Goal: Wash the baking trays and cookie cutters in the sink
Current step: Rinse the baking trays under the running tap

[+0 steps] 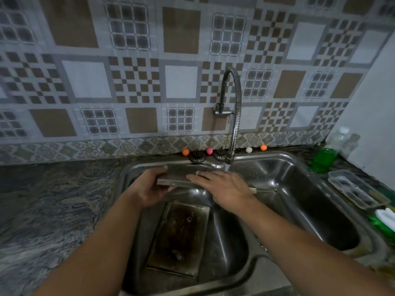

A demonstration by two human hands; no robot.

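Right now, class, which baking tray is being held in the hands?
The upper tray, gripped by the left hand under the tap; the stained tray lies untouched in the basin.

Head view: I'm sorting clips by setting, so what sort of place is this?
Most likely a home kitchen: a double-bowl steel sink, a wall-mounted flexible tap on a patterned tile wall, and a green dish-soap bottle.

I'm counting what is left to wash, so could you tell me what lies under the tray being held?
A grimy rectangular metal tray lies in the left steel basin; the forearms hide its edges.
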